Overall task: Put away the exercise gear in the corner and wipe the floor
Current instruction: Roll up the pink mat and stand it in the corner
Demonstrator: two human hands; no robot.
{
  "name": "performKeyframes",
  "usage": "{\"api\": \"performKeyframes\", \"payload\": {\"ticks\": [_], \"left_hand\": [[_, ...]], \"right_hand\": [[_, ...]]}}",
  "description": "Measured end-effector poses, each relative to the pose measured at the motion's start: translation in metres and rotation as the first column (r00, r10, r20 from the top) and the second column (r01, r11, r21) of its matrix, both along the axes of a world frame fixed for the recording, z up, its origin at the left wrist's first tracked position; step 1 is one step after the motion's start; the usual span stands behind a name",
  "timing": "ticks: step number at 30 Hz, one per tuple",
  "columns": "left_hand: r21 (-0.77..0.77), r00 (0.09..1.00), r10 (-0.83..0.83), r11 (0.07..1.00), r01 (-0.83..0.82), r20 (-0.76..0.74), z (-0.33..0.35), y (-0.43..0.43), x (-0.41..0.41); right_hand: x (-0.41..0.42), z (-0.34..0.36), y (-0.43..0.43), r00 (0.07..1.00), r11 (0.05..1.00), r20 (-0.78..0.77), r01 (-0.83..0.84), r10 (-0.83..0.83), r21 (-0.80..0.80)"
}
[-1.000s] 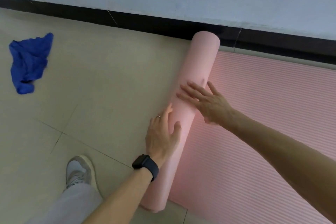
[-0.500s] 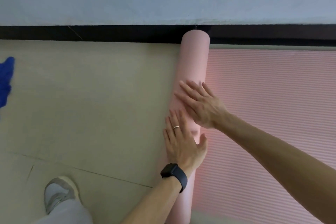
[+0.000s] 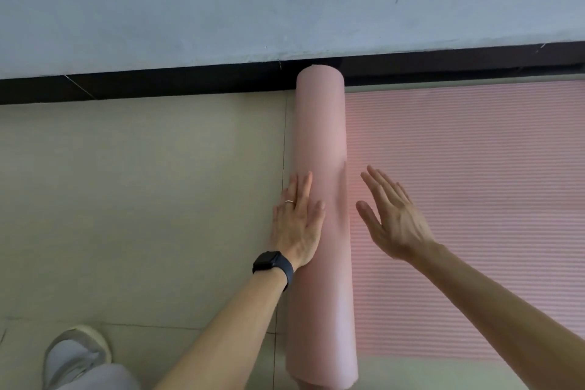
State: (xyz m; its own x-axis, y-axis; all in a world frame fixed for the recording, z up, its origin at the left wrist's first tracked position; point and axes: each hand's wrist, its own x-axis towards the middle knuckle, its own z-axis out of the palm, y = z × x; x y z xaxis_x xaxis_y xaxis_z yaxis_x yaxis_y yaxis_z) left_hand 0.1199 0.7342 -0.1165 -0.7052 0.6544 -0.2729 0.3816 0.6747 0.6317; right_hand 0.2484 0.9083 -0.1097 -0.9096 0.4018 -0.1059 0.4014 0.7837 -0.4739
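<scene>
Pink exercise mat point(image 3: 459, 199) lies on the tiled floor point(image 3: 142, 184), partly rolled. The rolled part point(image 3: 321, 136) runs near to far; its far end sits at the black baseboard point(image 3: 158, 85) under the pale wall point(image 3: 221, 3), its near end at the bottom edge of the view. The flat, ribbed part spreads to the right of the roll.

Left hand point(image 3: 297, 225): palm flat on the left flank of the roll, fingers point(image 3: 302, 190) extended and together, pointing far, not clenched. Ring on one finger, dark watch point(image 3: 273, 264) on the wrist.

Right hand point(image 3: 392, 225): released, fingers spread and straight, over the flat mat just right of the roll; cannot tell if it touches the mat.

Grey-white shoe point(image 3: 76, 355) on the floor, near left.
</scene>
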Motion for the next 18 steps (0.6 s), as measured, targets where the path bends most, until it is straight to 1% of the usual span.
{"api": "performKeyframes", "payload": {"ticks": [2,4,6,7,9,10,11,12,13,14,15,16,17,18], "left_hand": [[-0.005,1.000,0.022,1.000,-0.022,-0.017,0.008,0.019,0.015],[0.001,0.998,0.052,0.999,-0.052,0.026,0.020,0.040,0.032],[-0.004,0.992,0.042,0.999,-0.042,0.115,0.032,0.062,0.046],[0.017,0.980,0.039,0.999,-0.044,0.194,0.038,0.070,0.052],[0.096,0.929,0.037,0.992,-0.078,0.369,0.052,0.083,0.061],[0.125,0.916,0.020,0.989,-0.077,0.400,0.057,0.087,0.063],[0.146,0.922,-0.003,0.988,-0.058,0.387,0.060,0.089,0.063],[0.172,0.943,-0.022,0.984,-0.038,0.332,0.062,0.088,0.060],[0.196,0.971,-0.032,0.981,-0.015,0.235,0.059,0.085,0.056],[0.195,0.994,-0.058,0.980,0.039,0.093,0.054,0.079,0.051],[0.146,0.990,-0.127,0.980,0.135,-0.067,0.044,0.070,0.047],[0.057,0.950,-0.239,0.965,0.255,-0.201,0.034,0.061,0.045],[-0.041,0.891,-0.359,0.931,0.362,-0.279,0.022,0.054,0.045],[-0.116,0.841,-0.449,0.893,0.435,-0.303,0.014,0.049,0.048]], "right_hand": [[0.025,0.003,-0.020,0.999,0.998,-0.032,0.013,-0.015,-0.058],[0.044,0.005,-0.039,0.999,0.995,-0.049,-0.013,0.008,-0.095],[0.059,0.003,-0.049,0.998,0.994,-0.057,-0.034,0.028,-0.102],[0.066,0.000,-0.052,0.998,0.994,-0.049,-0.034,0.029,-0.100],[0.080,-0.002,-0.053,1.000,0.991,-0.029,-0.004,0.000,-0.133],[0.087,-0.003,-0.050,0.999,0.986,-0.020,0.028,-0.031,-0.162],[0.095,-0.005,-0.046,0.998,0.981,-0.009,0.067,-0.069,-0.184],[0.104,-0.007,-0.040,0.995,0.975,0.012,0.103,-0.102,-0.197],[0.112,-0.009,-0.032,0.991,0.971,0.039,0.132,-0.127,-0.200],[0.121,-0.011,-0.025,0.987,0.967,0.069,0.158,-0.147,-0.200],[0.130,-0.014,-0.018,0.981,0.963,0.098,0.184,-0.167,-0.197],[0.139,-0.017,-0.013,0.972,0.956,0.134,0.216,-0.193,-0.196],[0.147,-0.019,-0.010,0.959,0.946,0.168,0.258,-0.226,-0.197],[0.155,-0.020,-0.008,0.944,0.933,0.185,0.306,-0.272,-0.189]]}}
